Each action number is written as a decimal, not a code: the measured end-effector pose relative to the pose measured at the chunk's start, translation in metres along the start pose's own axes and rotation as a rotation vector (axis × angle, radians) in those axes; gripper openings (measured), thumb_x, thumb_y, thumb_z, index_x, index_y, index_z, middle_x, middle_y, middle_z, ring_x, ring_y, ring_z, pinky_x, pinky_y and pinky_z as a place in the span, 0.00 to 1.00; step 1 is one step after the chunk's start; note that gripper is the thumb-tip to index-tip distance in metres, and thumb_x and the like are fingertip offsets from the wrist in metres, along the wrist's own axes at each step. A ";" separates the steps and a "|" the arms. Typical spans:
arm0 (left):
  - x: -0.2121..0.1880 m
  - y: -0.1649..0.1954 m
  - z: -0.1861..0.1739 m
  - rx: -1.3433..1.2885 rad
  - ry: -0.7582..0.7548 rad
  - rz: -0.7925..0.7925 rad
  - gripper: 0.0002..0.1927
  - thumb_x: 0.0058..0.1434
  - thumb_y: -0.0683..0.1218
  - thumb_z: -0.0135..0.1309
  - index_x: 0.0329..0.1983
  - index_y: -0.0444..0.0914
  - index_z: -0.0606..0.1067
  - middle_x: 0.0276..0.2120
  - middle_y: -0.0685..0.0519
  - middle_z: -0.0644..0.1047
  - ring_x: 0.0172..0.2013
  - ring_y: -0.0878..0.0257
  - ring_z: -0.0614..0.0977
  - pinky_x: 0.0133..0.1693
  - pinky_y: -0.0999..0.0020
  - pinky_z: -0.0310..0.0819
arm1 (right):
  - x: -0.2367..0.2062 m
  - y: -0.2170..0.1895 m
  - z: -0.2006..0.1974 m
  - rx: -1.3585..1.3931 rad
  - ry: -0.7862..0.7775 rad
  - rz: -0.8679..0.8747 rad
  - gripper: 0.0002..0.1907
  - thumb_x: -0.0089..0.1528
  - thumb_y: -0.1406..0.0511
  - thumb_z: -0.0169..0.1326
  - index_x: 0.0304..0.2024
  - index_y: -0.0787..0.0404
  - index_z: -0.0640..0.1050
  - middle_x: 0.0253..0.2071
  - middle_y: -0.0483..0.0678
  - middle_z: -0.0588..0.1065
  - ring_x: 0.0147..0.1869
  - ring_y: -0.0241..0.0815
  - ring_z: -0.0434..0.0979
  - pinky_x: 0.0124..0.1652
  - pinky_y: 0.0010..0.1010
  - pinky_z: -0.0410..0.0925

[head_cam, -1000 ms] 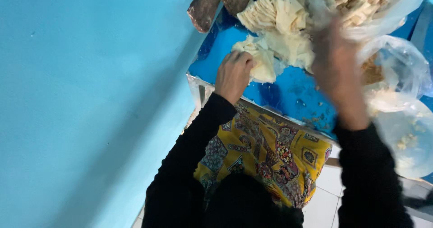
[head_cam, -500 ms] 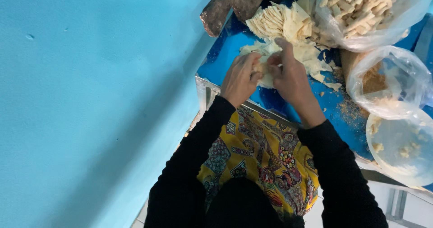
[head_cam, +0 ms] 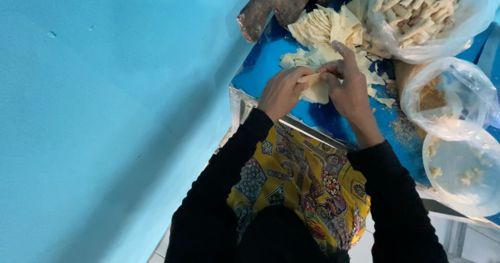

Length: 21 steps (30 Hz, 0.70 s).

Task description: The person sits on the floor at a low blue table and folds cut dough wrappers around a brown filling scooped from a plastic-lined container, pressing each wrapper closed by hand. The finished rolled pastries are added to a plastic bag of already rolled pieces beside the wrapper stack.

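Our left hand (head_cam: pixel 281 91) and right hand (head_cam: pixel 348 88) pinching one pale pastry sheet (head_cam: pixel 316 88) between us, wrapper stack (head_cam: pixel 323 28) at twelve o'clock, blue table (head_cam: pixel 260 67) beneath

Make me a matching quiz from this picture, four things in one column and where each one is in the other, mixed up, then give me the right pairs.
Things:
1. pale wrapper sheet
2. bag of rolled sticks
3. clear round lid
4. dark brown lump

Places:
A. top right of the blue table
B. held between the left hand and the right hand
C. top edge of the view, next to the blue wall
D. lower right, below the crumb bag

Pairs: 1-B, 2-A, 3-D, 4-C
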<state>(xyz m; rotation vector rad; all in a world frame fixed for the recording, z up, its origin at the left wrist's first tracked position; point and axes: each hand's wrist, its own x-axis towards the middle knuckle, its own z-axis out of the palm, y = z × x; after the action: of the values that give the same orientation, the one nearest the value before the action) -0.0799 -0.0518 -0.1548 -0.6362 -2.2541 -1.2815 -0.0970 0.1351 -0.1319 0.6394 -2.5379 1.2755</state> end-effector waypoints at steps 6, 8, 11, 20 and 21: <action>0.006 0.002 0.000 -0.323 0.022 -0.370 0.13 0.65 0.42 0.56 0.52 0.39 0.79 0.38 0.51 0.85 0.36 0.62 0.88 0.38 0.69 0.80 | -0.011 -0.011 0.012 -0.118 0.091 -0.085 0.40 0.61 0.78 0.58 0.73 0.61 0.59 0.47 0.55 0.79 0.46 0.43 0.82 0.46 0.33 0.74; 0.005 0.003 0.004 -0.397 0.060 -0.314 0.13 0.66 0.40 0.54 0.52 0.38 0.80 0.41 0.50 0.85 0.39 0.64 0.87 0.41 0.69 0.81 | -0.013 -0.016 0.018 -0.010 0.091 -0.042 0.40 0.62 0.77 0.61 0.73 0.63 0.58 0.47 0.55 0.77 0.47 0.43 0.81 0.46 0.32 0.74; 0.007 0.005 0.012 -0.473 0.104 -0.342 0.13 0.65 0.39 0.52 0.51 0.38 0.80 0.42 0.50 0.85 0.40 0.64 0.87 0.41 0.70 0.81 | -0.013 -0.017 0.021 0.055 0.126 -0.003 0.38 0.64 0.78 0.59 0.73 0.64 0.58 0.47 0.53 0.78 0.48 0.41 0.82 0.47 0.30 0.74; 0.006 0.008 0.017 -0.309 0.157 -0.264 0.12 0.63 0.43 0.59 0.48 0.35 0.75 0.40 0.45 0.83 0.41 0.55 0.86 0.42 0.63 0.80 | -0.009 0.001 0.016 0.505 0.152 0.222 0.33 0.65 0.79 0.57 0.70 0.64 0.61 0.42 0.47 0.77 0.45 0.36 0.80 0.46 0.26 0.75; 0.006 0.008 0.017 -0.262 0.171 -0.212 0.15 0.61 0.44 0.63 0.47 0.34 0.74 0.41 0.44 0.83 0.43 0.53 0.86 0.43 0.61 0.80 | -0.009 0.002 0.013 0.515 0.152 0.239 0.33 0.65 0.78 0.57 0.70 0.64 0.61 0.42 0.47 0.77 0.45 0.36 0.80 0.45 0.26 0.75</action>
<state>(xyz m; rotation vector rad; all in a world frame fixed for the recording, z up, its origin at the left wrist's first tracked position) -0.0829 -0.0318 -0.1536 -0.3644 -2.0747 -1.6868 -0.0905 0.1281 -0.1444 0.3108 -2.2157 2.0069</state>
